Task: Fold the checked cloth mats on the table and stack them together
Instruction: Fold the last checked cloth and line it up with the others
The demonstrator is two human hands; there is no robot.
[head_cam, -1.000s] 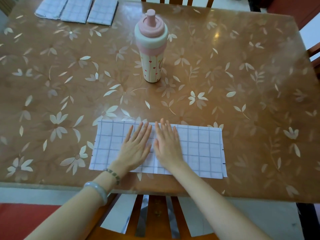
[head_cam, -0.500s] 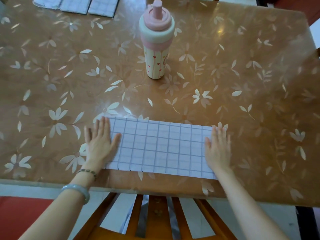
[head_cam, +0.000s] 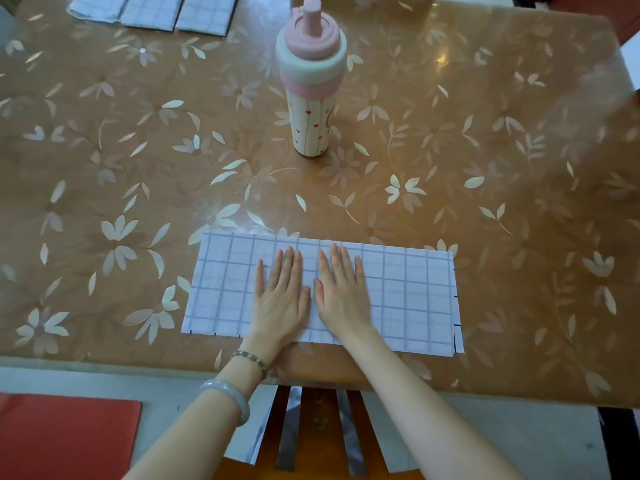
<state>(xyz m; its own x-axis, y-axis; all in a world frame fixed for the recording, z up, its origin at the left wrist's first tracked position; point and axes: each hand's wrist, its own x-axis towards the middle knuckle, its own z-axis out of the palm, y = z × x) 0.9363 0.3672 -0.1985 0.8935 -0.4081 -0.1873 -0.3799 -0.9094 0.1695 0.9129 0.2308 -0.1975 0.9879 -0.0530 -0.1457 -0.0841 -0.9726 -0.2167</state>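
Table (head_cam: 485,150): brown top with a pale flower-and-leaf pattern. A pink-and-cream bottle (head_cam: 311,98) stands upright, cap on, near the middle.

Checked cloth mat (head_cam: 398,292): white with a thin blue grid. It lies flat on the near side of the bottle, toward the person, as a long rectangle running left to right. Its near edge sits close to the table's near edge.

Left hand (head_cam: 280,299) and right hand (head_cam: 341,292): both palm-down on the middle of the mat, side by side, straight out from the bottle toward the person. Fingers (head_cam: 287,261) are straight and held close together, pressed flat on the cloth and gripping nothing. The two thumbs lie just beside each other.

The left wrist carries a bead bracelet (head_cam: 250,358) and a pale bangle (head_cam: 228,393).

Far-left of the bottle, at the table's far edge, more checked mats (head_cam: 156,10) lie in a row, partly cut off by the frame.

Below the table's near edge, behind the forearms, are the slats of a wooden chair (head_cam: 311,427).
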